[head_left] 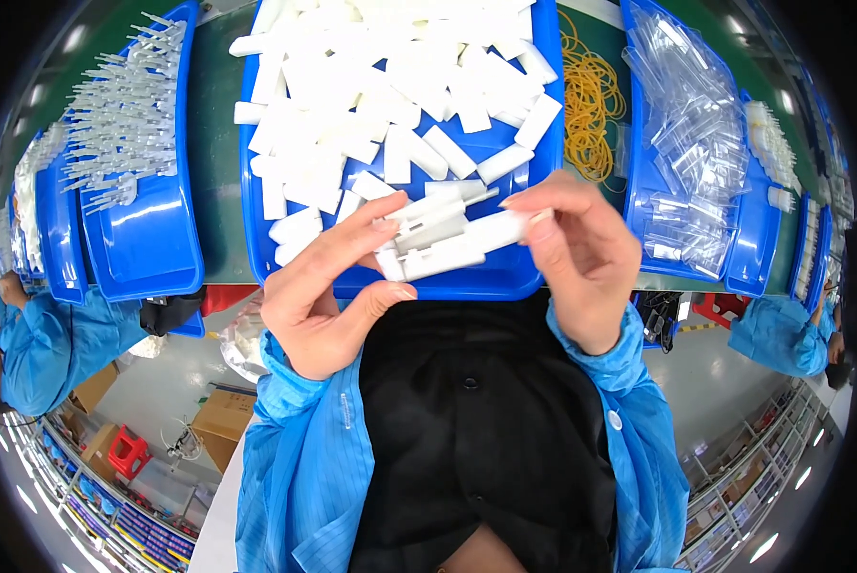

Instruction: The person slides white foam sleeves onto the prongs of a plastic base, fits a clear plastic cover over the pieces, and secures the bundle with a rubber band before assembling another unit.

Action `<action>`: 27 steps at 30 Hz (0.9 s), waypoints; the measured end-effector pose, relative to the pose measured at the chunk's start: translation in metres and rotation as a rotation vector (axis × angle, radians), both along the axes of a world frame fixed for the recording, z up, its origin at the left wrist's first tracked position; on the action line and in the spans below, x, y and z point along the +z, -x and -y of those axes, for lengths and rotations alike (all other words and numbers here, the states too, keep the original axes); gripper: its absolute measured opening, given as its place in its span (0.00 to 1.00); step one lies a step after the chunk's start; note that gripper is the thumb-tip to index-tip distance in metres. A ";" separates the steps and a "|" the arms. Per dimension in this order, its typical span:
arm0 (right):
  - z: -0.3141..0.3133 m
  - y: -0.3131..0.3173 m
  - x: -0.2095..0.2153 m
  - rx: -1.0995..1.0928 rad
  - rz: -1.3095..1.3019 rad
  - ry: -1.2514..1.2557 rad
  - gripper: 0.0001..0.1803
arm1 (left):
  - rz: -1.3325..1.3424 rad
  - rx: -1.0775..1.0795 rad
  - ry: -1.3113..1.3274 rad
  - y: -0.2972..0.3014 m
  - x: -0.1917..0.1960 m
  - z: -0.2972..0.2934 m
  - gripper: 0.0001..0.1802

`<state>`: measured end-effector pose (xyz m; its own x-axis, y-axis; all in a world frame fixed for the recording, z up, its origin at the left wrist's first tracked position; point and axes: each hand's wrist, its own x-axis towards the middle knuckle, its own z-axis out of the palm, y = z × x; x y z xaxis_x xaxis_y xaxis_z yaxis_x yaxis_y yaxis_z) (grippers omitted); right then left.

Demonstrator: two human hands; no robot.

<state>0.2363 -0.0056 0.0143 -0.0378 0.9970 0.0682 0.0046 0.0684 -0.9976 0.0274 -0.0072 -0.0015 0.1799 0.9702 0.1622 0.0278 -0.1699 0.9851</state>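
Observation:
Above the near edge of a blue tray (486,285), both my hands hold white plastic pieces. My left hand (323,296) has its thumb and fingers closed on a white plastic part (428,229) with several slim prongs, one ending in a thin rod. Between the thumb and forefinger of my right hand (591,258) is a white plastic sleeve (495,231). The sleeve's left end meets or overlaps the pronged part; which of the two, I cannot tell. A heap of similar white sleeves (448,151) fills most of the tray.
Left of the tray stands a blue bin (151,253) of white slender parts (128,115). Yellow rubber bands (591,105) lie on the green tabletop (223,191) to the right, beside a bin of clear plastic pieces (686,124). People in blue sleeves (75,334) sit at both sides.

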 end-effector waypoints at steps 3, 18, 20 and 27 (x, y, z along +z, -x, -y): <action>-0.001 0.010 0.004 0.029 0.122 -0.086 0.05 | -0.023 -0.040 -0.027 -0.001 0.002 -0.001 0.23; -0.012 0.011 0.008 0.205 0.342 -0.345 0.10 | 0.005 -0.076 -0.063 0.011 -0.002 0.000 0.25; -0.011 0.012 0.007 0.070 0.260 -0.338 0.11 | 0.181 0.051 0.079 0.007 0.002 0.003 0.26; -0.013 0.020 0.004 0.126 0.299 -0.358 0.10 | 0.090 -0.009 -0.002 0.015 -0.003 0.002 0.26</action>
